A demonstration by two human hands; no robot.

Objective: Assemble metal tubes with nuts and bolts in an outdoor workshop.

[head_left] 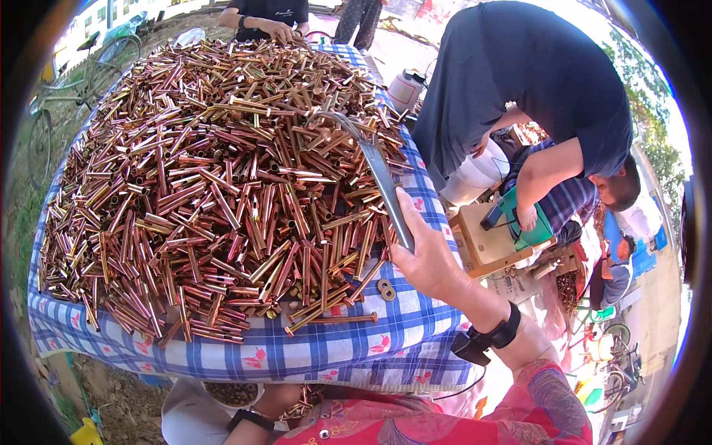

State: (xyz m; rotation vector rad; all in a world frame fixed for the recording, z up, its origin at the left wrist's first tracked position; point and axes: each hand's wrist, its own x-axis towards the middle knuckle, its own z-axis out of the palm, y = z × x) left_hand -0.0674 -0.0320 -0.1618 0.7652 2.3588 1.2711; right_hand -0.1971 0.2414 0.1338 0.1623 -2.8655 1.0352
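A large heap of shiny gold-and-purple metal tubes (200,185) covers most of the table, some with bolts among them. My right hand (426,256) is closed around the flat metal handle of a hand rake (383,182). Its curved prongs reach into the heap's right side, and their tips are hard to make out. My left hand (280,398) is low, below the table's front edge, beside a container of small dark pieces (231,391); its fingers are hidden. Near the front edge lie two washers (387,292) and a long bolt (345,320).
A blue-and-white checked cloth (297,356) covers the table. On the right, a person in dark clothes (534,67) bends over a wooden box (486,241) with a green scoop-like container (534,226). Another person's hand (278,31) rests at the heap's far edge. A bicycle (89,89) stands far left.
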